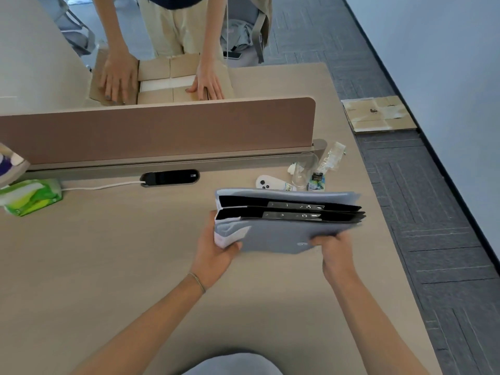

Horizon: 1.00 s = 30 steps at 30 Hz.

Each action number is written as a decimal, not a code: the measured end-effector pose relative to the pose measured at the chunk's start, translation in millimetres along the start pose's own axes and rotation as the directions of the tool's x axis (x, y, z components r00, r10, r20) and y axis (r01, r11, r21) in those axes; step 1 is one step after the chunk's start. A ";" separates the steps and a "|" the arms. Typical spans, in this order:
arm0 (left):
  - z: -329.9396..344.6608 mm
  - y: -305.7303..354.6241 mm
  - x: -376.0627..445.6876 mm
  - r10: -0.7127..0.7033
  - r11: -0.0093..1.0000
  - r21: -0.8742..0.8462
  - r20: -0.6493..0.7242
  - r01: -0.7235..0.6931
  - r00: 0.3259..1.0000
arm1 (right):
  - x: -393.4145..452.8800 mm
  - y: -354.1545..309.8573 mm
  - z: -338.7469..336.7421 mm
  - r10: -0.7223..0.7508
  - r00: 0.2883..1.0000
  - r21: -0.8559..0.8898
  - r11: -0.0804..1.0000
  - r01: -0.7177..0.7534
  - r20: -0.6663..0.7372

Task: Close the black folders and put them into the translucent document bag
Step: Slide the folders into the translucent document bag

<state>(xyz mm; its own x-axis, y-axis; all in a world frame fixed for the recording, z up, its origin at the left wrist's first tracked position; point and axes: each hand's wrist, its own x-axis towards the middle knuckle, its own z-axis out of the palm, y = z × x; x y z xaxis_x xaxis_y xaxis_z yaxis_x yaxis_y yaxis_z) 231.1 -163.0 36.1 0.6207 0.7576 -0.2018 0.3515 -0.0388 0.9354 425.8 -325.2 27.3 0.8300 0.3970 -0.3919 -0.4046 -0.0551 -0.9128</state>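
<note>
The translucent grey-blue document bag [273, 235] stands on its edge above the desk, its mouth facing up. Two closed black folders [289, 211] with metal clips sit side by side inside it, their top edges showing. My left hand [216, 251] grips the bag's left end, where a white label shows through. My right hand [334, 246] holds the bag's lower right part near a white snap button.
A glass [304, 171], a white remote [270, 183], a small bottle [316, 181] and a plastic wrapper lie just behind the bag. A tissue pack [31, 196] sits at the left. A brown divider [162, 128] crosses the desk; beyond it another person presses on a cardboard box [167, 77].
</note>
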 end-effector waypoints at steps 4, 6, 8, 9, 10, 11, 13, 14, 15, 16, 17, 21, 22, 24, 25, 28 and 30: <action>-1.0 -19.0 6.2 -0.031 0.995 0.093 -0.041 0.035 0.999 | 0.0 1.6 7.1 -0.040 0.999 -0.087 0.995 0.040 0.000; -0.3 -26.9 9.1 -0.097 0.986 0.140 0.001 0.096 0.995 | -0.4 11.2 8.8 0.003 1.000 -0.111 0.994 -0.003 0.003; -1.2 -33.5 14.5 -0.140 0.976 0.174 0.031 0.132 0.990 | -1.2 17.3 10.2 0.038 0.999 -0.108 0.993 -0.038 0.001; -1.5 -37.3 17.6 -0.137 0.975 0.183 0.038 0.128 0.990 | -0.8 18.5 11.8 0.043 0.999 -0.099 0.994 -0.044 -0.013; -1.0 -37.5 20.2 -0.121 0.975 0.192 0.042 0.111 0.992 | -1.1 15.1 15.0 0.055 0.998 -0.086 0.995 -0.057 -0.027; -0.7 -37.1 24.0 -0.092 0.976 0.202 0.039 0.082 0.995 | -1.0 10.0 18.3 0.074 0.997 -0.073 0.994 -0.077 -0.038; -2.3 -32.1 33.8 -0.077 0.984 0.163 0.023 0.072 0.997 | 0.6 -1.3 24.8 0.109 0.992 -0.048 0.993 -0.112 -0.064; -3.8 -29.8 39.2 -0.080 0.989 0.128 0.020 0.076 0.997 | 0.5 -8.2 28.8 0.122 0.989 -0.036 0.991 -0.125 -0.078; -6.1 -25.6 43.7 -0.084 0.993 0.089 0.027 0.082 0.996 | 1.6 -11.9 31.4 0.135 0.986 -0.032 0.990 -0.139 -0.100; -9.3 -21.0 47.3 -0.101 0.994 0.053 0.037 0.099 0.994 | 2.1 -14.7 33.5 0.139 0.985 -0.038 0.989 -0.144 -0.103; -12.8 -17.2 49.4 -0.129 0.992 0.012 0.043 0.129 0.991 | 1.6 -16.2 35.7 0.131 0.987 -0.054 0.989 -0.137 -0.093; -32.5 -10.5 42.3 -0.256 0.958 -0.132 0.024 0.256 0.966 | -7.1 -16.6 53.6 0.138 0.989 -0.093 0.985 -0.143 -0.057; -38.6 -10.8 38.4 -0.281 0.948 -0.157 0.008 0.278 0.960 | -12.1 -16.2 60.6 0.137 0.990 -0.112 0.984 -0.141 -0.038; -51.8 -13.1 30.1 -0.310 0.937 -0.184 -0.052 0.296 0.949 | -21.3 -12.1 75.2 0.148 0.989 -0.153 0.977 -0.146 0.002; -59.5 -15.4 25.4 -0.323 0.933 -0.196 -0.081 0.303 0.943 | -26.1 -8.9 82.2 0.161 0.987 -0.179 0.972 -0.155 0.018; -82.8 -22.3 11.5 -0.384 0.909 -0.227 -0.139 0.348 0.913 | -40.5 3.3 103.4 0.168 0.983 -0.246 0.958 -0.146 0.069; -104.2 -31.8 3.4 -0.406 0.902 -0.232 -0.171 0.364 0.898 | -52.5 14.4 121.7 0.154 0.981 -0.262 0.958 -0.120 0.114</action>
<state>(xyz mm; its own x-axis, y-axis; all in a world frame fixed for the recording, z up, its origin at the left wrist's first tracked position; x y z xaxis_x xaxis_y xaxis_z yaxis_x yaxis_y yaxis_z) 149.0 -91.2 35.9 0.2946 0.8075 -0.5110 0.3806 0.3913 0.8379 329.7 -235.4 48.6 0.7085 0.4856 -0.5122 -0.3863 -0.3405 -0.8572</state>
